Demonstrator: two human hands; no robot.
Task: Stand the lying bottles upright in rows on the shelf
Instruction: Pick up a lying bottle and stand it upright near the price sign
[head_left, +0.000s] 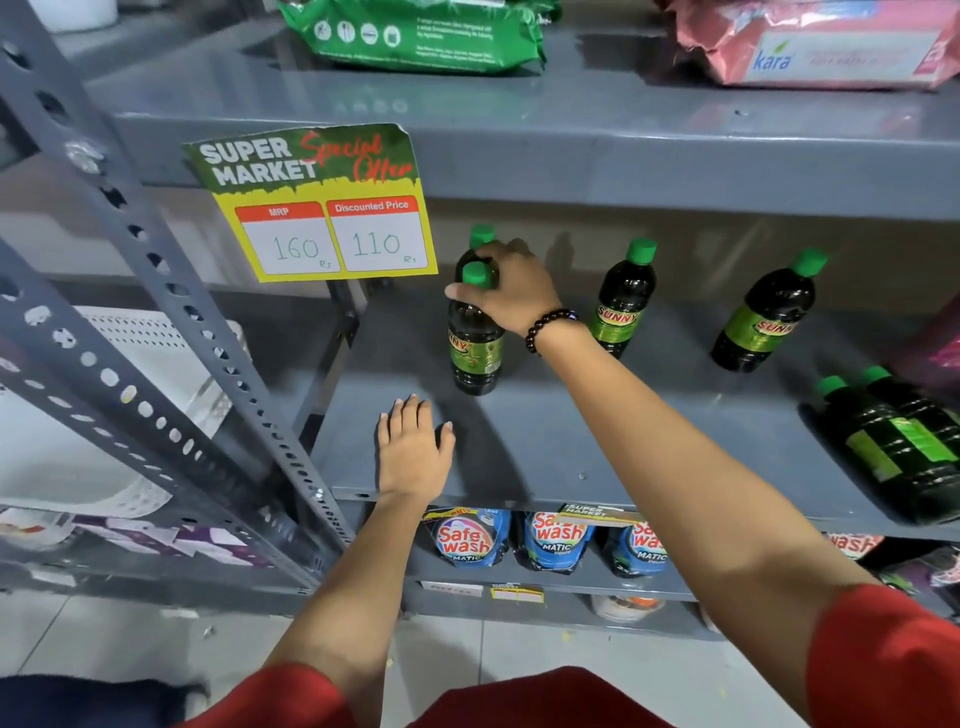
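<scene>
Dark bottles with green caps and green "Sunny" labels stand on the grey middle shelf (545, 441). My right hand (511, 291) grips the neck of an upright bottle (475, 348) at the shelf's left. Right behind it another bottle (480, 239) stands, mostly hidden by the hand. Two more upright bottles stand further right, one (621, 301) mid-shelf and one (761, 322) beyond it. Two bottles (904, 447) lie on their sides at the shelf's right front. My left hand (413, 447) rests flat and empty on the shelf front, fingers apart.
A yellow price sign (322, 208) hangs from the upper shelf edge, left of the bottles. A grey perforated upright (171, 322) slants down the left. Blue Safe wash pouches (467, 540) fill the lower shelf. Green and pink packs (415, 36) lie on the top shelf.
</scene>
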